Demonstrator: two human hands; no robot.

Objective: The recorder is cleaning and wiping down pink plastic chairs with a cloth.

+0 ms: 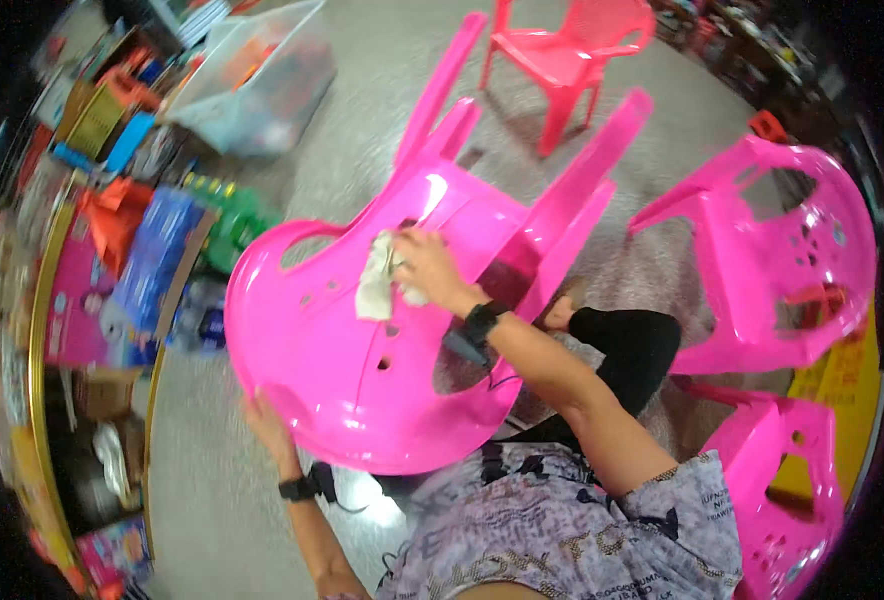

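A glossy pink plastic chair [332,400] is tipped over in front of me, its legs pointing up and away and its rounded back toward me. My left hand [270,425] grips the rim of the chair's back at the lower left; its fingertips go out of sight behind the rim. In my right hand [427,265] is a pale cloth [376,285], pressed on the chair where the back meets the seat. Dark bands with small devices sit on both my wrists.
Two more pink chairs [722,270] stand at the right, one nearer me. A coral-red chair [552,60] is farther off. At the left are a translucent bin [252,90], green bottles [230,220], blue-wrapped bottle packs [157,260] and crowded shelves [37,350].
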